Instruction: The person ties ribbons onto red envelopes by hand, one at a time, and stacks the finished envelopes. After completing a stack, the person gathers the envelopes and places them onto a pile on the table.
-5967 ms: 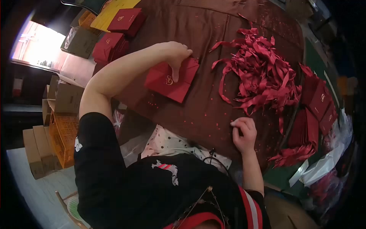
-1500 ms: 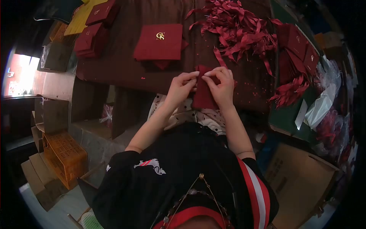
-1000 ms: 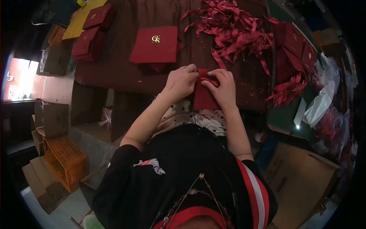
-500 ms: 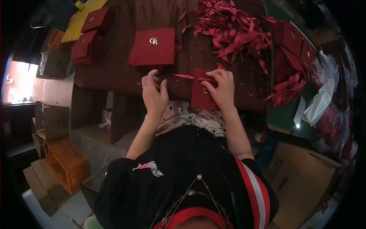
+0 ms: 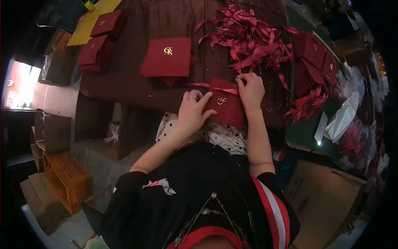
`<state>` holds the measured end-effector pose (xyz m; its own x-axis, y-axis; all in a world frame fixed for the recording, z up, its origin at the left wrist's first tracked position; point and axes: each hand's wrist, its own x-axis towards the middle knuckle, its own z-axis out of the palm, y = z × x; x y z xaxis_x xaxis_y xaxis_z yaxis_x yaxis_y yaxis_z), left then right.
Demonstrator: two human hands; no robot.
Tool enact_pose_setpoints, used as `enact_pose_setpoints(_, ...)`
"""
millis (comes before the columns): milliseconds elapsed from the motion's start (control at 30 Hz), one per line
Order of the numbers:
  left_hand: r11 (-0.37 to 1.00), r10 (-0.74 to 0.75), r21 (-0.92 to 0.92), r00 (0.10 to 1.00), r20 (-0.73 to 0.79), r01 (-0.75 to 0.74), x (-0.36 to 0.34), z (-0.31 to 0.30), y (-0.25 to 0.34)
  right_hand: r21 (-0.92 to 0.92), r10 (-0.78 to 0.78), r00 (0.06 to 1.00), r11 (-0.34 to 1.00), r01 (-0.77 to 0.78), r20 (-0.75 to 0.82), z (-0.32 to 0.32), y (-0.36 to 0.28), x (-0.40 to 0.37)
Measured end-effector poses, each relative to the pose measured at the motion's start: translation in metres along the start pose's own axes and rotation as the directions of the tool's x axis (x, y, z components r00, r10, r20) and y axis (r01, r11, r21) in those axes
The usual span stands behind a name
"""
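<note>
A dark red pouch with a gold logo (image 5: 227, 108) lies at the table's front edge, above the lap, with a red ribbon (image 5: 226, 90) across its upper part. My left hand (image 5: 194, 111) rests at the pouch's left side, thumb and fingers apart, fingertips touching it. At the upper right corner of the pouch, my right hand (image 5: 251, 92) has thumb and index finger pinched together around the ribbon's right end. A stack of red pouches (image 5: 168, 58) sits further up the table, and a heap of red ribbons (image 5: 257, 39) lies beyond my right hand.
More red pouches (image 5: 94, 53) are stacked at the far left. On the right stand further pouches (image 5: 313, 54), a ribbon bunch (image 5: 306, 106) and clear plastic bags (image 5: 346, 112). An orange crate (image 5: 68, 178) and a cardboard box (image 5: 323, 199) are below the table.
My left hand has moved right onto the pouch's left side. The right hand has shifted off the pouch's face to its upper right edge, and the logo now shows fully.
</note>
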<state>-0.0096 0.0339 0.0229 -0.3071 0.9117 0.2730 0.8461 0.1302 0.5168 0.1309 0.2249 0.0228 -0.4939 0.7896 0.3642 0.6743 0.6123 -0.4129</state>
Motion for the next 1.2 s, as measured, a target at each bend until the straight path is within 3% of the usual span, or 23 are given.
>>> enact_pose_setpoints(33,1.000,-0.008,0.003,1.000,-0.004,0.008,0.003,-0.002,-0.001,0.004,-0.007,1.000,1.000,0.007,0.004,0.000,0.001,0.002)
enact_pose_setpoints(100,0.994,-0.112,0.015,0.993,-0.045,0.113,0.010,-0.005,-0.005,0.096,-0.080,0.987,0.991,0.094,-0.142,-0.003,0.002,0.005)
enact_pose_setpoints(133,0.992,-0.093,0.074,0.990,-0.102,0.101,0.012,0.000,-0.013,0.146,-0.128,0.954,0.974,0.172,-0.271,-0.005,0.001,0.008)
enact_pose_setpoints(167,0.992,-0.096,0.072,0.990,-0.101,0.104,0.014,0.002,-0.016,0.146,-0.129,0.955,0.974,0.172,-0.267,-0.009,-0.001,0.008)
enact_pose_setpoints(233,0.985,-0.150,0.073,0.984,-0.097,0.157,0.017,0.001,-0.015,0.432,-0.040,0.953,0.885,0.173,-0.300,-0.027,-0.013,0.002)
enact_pose_setpoints(333,0.986,-0.164,-0.042,0.973,-0.163,0.159,0.018,0.005,-0.007,0.613,-0.061,0.967,0.762,0.206,-0.249,-0.030,-0.029,-0.016)
enact_pose_setpoints(367,0.986,-0.163,-0.045,0.974,-0.159,0.158,0.017,0.009,-0.009,0.632,-0.142,0.937,0.705,0.322,-0.319,-0.031,-0.038,-0.023)
enact_pose_setpoints(433,0.989,-0.138,-0.057,0.987,-0.081,0.134,0.012,0.015,-0.011,0.787,-0.112,0.967,0.563,0.250,-0.228,-0.027,-0.044,-0.035)
enact_pose_setpoints(467,0.989,-0.144,-0.057,0.987,-0.077,0.140,0.010,0.018,-0.012,0.828,-0.074,0.990,0.542,0.143,-0.123,-0.031,-0.044,-0.039)
enact_pose_setpoints(500,0.986,-0.160,-0.069,0.979,-0.128,0.152,0.011,0.016,-0.008,0.831,-0.072,0.990,0.539,0.138,-0.118,-0.034,-0.047,-0.039)
enact_pose_setpoints(567,0.984,-0.174,-0.081,0.968,-0.181,0.161,0.011,0.015,-0.005,0.764,-0.072,0.996,0.645,0.001,0.059,-0.039,-0.054,-0.035)
enact_pose_setpoints(600,0.987,-0.162,-0.044,0.968,-0.193,0.156,0.010,0.015,-0.005,0.712,-0.137,0.990,0.690,0.128,-0.046,-0.026,-0.053,-0.032)
enact_pose_setpoints(867,0.991,-0.130,-0.029,0.974,-0.184,0.127,-0.002,0.007,0.002,0.562,-0.108,0.994,0.824,0.073,0.028,0.019,-0.045,-0.048)
enact_pose_setpoints(933,0.966,-0.238,-0.123,0.968,-0.078,0.227,0.001,0.008,0.001,0.547,-0.143,0.989,0.827,0.130,-0.018,0.020,-0.045,-0.047)
enact_pose_setpoints(1067,0.937,-0.297,-0.206,0.954,-0.047,0.281,0.005,0.007,0.000,0.518,-0.191,0.981,0.838,0.173,-0.019,0.013,-0.046,-0.051)
enact_pose_setpoints(1133,0.935,-0.295,-0.223,0.953,-0.065,0.275,0.006,0.005,-0.001,0.377,-0.314,0.948,0.873,0.309,-0.049,0.014,-0.045,-0.053)
enact_pose_setpoints(1200,0.923,-0.323,-0.226,0.946,-0.008,0.313,0.010,-0.001,-0.001,0.372,-0.312,0.950,0.879,0.298,-0.024,0.014,-0.047,-0.054)
